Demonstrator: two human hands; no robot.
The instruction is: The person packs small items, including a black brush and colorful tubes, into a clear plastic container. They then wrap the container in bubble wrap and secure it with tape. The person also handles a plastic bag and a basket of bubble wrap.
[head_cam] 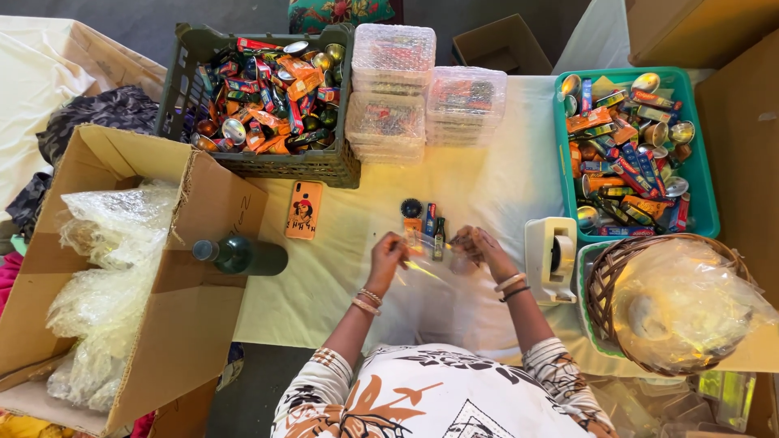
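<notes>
The clear plastic bag (422,272) lies on the white-covered table (495,186) before the person, its mouth pinched at either side by the left hand (387,253) and right hand (479,247). Small items (426,221) stand just beyond. Holding both edges taut and apart should keep the opening wide; the tape dispenser (552,258) sits near the right wrist.

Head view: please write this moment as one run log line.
left hand: holds clear bag | right hand: holds same bag | small items: on table behind hands | tape dispenser: right of hands
</notes>
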